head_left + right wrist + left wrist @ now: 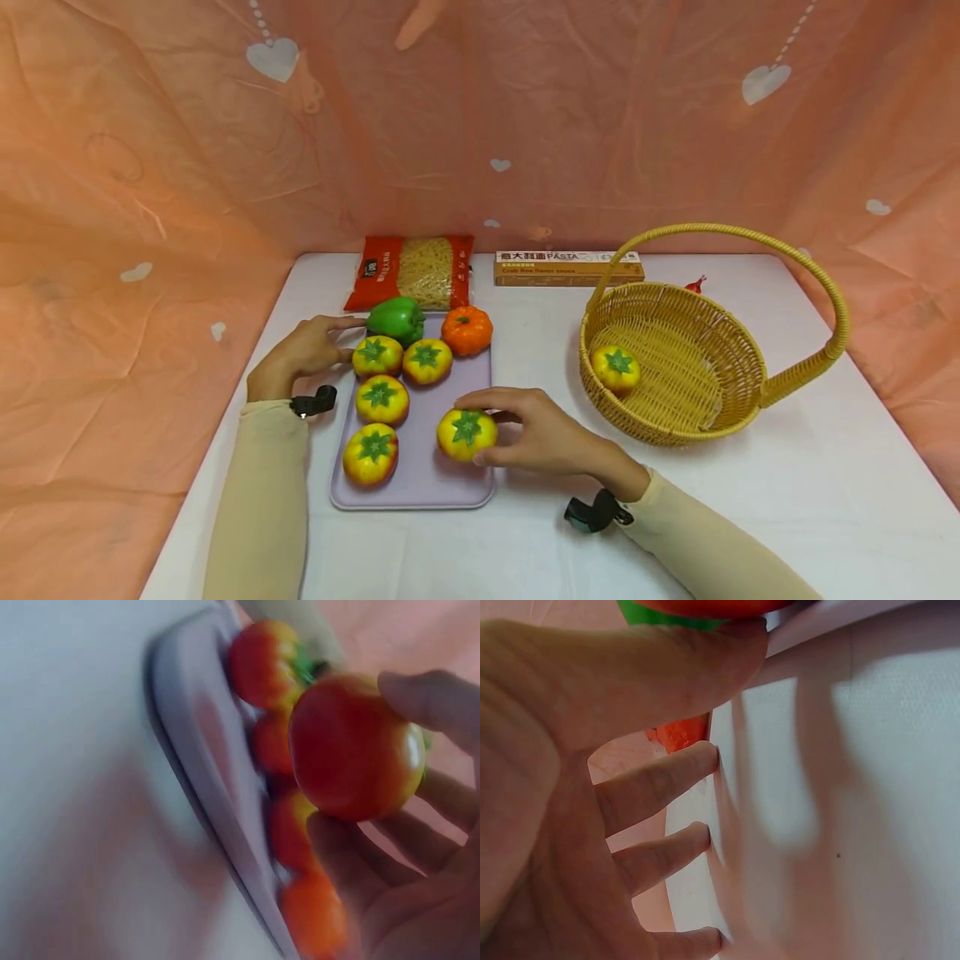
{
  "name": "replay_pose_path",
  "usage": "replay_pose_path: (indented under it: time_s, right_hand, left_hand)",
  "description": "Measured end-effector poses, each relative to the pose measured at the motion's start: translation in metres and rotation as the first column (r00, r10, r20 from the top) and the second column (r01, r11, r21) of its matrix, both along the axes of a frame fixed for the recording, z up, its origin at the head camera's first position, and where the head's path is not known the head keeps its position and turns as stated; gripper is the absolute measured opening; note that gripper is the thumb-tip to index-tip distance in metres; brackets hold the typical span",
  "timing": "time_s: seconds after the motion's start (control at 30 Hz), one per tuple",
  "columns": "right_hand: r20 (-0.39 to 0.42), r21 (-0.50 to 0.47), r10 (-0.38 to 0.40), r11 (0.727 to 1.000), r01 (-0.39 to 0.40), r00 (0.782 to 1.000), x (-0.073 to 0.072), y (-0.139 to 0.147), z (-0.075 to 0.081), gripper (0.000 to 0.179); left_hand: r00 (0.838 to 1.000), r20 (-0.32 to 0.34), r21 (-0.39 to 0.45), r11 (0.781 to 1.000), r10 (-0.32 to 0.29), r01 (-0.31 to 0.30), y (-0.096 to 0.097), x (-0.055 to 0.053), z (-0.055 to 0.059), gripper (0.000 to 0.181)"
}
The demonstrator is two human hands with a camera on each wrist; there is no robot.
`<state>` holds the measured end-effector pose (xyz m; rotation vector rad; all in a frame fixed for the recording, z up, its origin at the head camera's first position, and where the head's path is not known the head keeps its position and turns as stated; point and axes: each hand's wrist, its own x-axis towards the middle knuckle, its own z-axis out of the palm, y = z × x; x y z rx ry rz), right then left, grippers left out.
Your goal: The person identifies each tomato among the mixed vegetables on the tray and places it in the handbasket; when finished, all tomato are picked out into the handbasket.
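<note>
My right hand pinches a red-and-yellow tomato with a green star-shaped top between thumb and fingers, over the right side of a lilac tray. In the right wrist view the held tomato shows its red underside, clear of the tray. My left hand is at the tray's left edge, fingers spread and fairly straight, beside a green bell pepper and a tomato. In the left wrist view its fingertips reach down to the white tabletop. Several more tomatoes and a small orange pumpkin lie on the tray.
A wicker basket with a tall handle stands to the right, one tomato inside. Behind the tray lie a red pasta bag and a pasta box. Something small and red shows behind the basket. A pink curtain hangs behind.
</note>
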<state>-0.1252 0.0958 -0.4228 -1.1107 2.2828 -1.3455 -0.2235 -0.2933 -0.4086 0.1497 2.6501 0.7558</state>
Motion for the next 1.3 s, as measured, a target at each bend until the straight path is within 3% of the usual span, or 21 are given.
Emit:
replay_pose_path:
  time_s: [0.1,0.23,0.4,0.57,0.7,0.83,0.97,1.3]
  right_hand:
    - [0.029,-0.035,-0.041,0.998,0.042,0.999,0.003,0.028,0.011,0.06]
    - [-0.019,-0.065,-0.132,0.989,0.13,0.991,0.008,0.067,0.021,0.06]
    - [-0.062,-0.051,-0.251,0.968,0.248,0.966,0.016,0.118,0.033,0.06]
    - [-0.077,-0.081,-0.305,0.951,0.299,0.949,0.02,0.162,0.044,0.062]
    - [-0.077,-0.052,-0.38,0.925,0.377,0.922,0.02,0.187,0.046,0.058]
    - [-0.033,0.036,-0.427,0.903,0.428,0.904,0.016,0.198,0.042,0.052]
    - [-0.016,0.119,-0.402,0.908,0.401,0.915,0.006,0.196,0.037,0.048]
    - [-0.066,0.176,-0.395,0.899,0.4,0.916,-0.018,0.174,0.025,0.052]
  left_hand:
    - [1.0,-0.003,-0.005,1.0,-0.001,0.001,0.0,0.001,0.0,0.066]
    - [1.0,-0.005,-0.007,1.0,-0.003,0.003,-0.001,0.002,-0.001,0.064]
    - [1.0,0.001,-0.011,1.0,0.0,0.0,-0.002,0.003,0.001,0.064]
    - [1.0,-0.006,-0.008,1.0,-0.007,0.007,-0.003,0.004,0.002,0.064]
    - [1.0,-0.001,-0.004,1.0,-0.001,0.001,-0.002,0.003,0.002,0.065]
    - [1.0,-0.001,-0.005,1.0,0.001,-0.001,-0.002,0.003,0.003,0.065]
    - [1.0,-0.004,-0.004,1.0,0.0,0.0,-0.001,0.003,0.003,0.065]
    - [1.0,0.002,-0.005,1.0,-0.002,0.002,0.002,0.003,0.0,0.064]
